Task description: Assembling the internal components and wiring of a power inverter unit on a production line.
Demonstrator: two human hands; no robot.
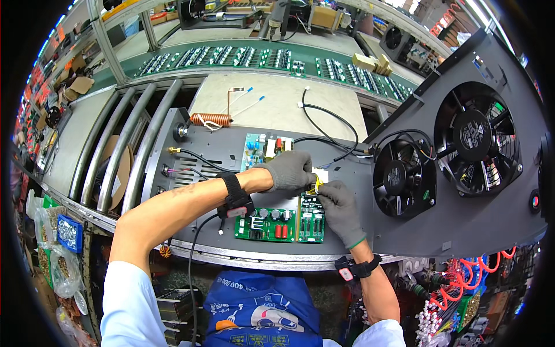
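Observation:
My left hand (288, 172), in a grey glove, reaches across a grey metal chassis panel (352, 173), its fingers closed at a short bundle of yellow and white wires (317, 183). From the other side my right hand (342, 213), also gloved, pinches the lower end of this bundle. Both hands are just above a green circuit board (311, 220) with rows of small parts. Beside it is another green board (266, 225) with capacitors and red components. The fingertips partly hide the wire ends. Behind my left hand sits a board with a yellow transformer (270, 148).
An upright panel with a large black fan (475, 134) and a smaller fan (395, 176) stands at right. A copper coil (210, 120) lies at the panel's far edge. Metal rollers (141, 144) are on the left. Several circuit boards (219, 56) line the green belt behind.

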